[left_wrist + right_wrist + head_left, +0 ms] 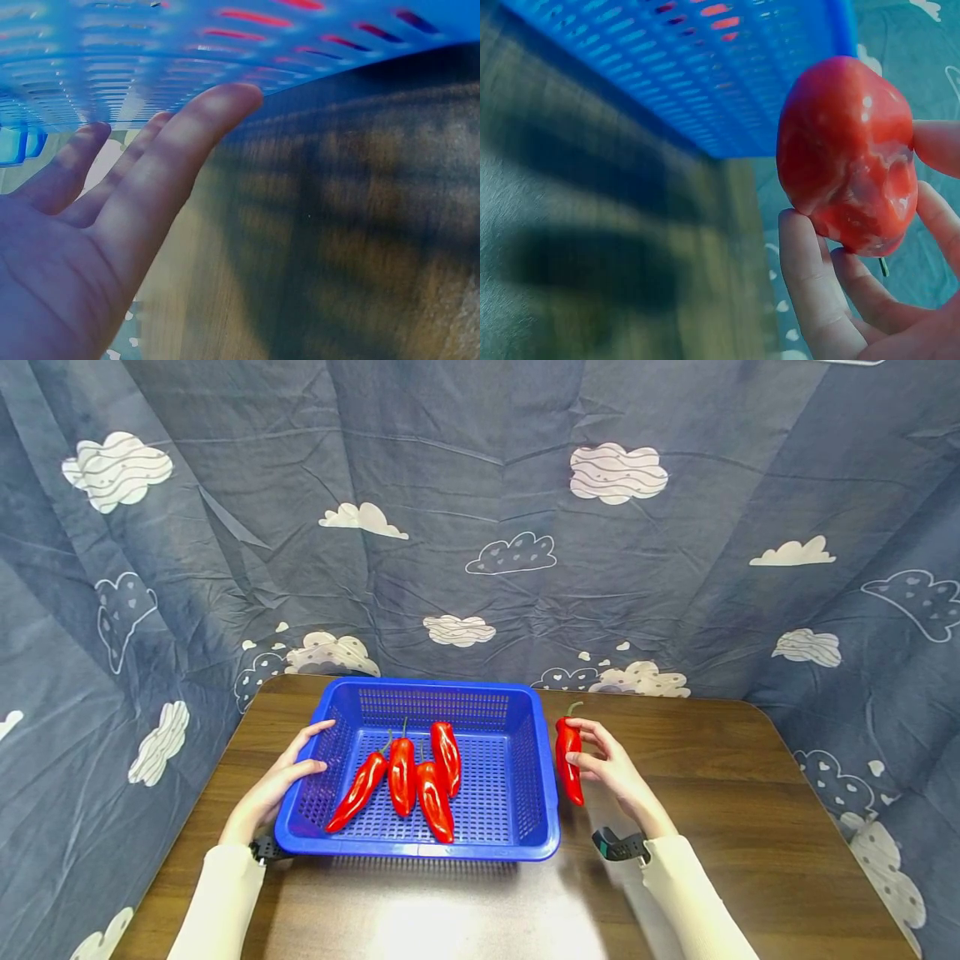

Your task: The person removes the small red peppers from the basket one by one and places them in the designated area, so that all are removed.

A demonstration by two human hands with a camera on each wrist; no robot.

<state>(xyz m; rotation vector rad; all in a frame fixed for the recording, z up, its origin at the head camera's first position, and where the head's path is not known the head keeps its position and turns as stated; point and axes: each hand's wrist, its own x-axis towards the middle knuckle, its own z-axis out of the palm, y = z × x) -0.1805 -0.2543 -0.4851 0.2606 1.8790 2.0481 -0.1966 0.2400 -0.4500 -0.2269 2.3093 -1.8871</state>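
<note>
A red chili pepper (pixel 569 760) with a green stem is in my right hand (pixel 611 768), pinched between thumb and fingers just beyond the basket's right wall. Its glossy, dented skin fills the grip in the right wrist view, where the pepper (pixel 847 157) is seen end-on. My left hand (pixel 273 781) holds the left side of the blue plastic basket (pixel 420 850), two digits lying over the rim. From the left wrist, other fingers (pixel 161 165) lie against the basket's slotted outside. Several red peppers (pixel 402 777) lie on the basket floor, stems mostly pointing away.
Beneath is a brown wooden table (pixel 720 802) with rounded far corners and a bright glare near its front. A dark blue curtain (pixel 495 485) with white clouds hangs behind and on both sides. Each wrist wears a black band (pixel 621 845).
</note>
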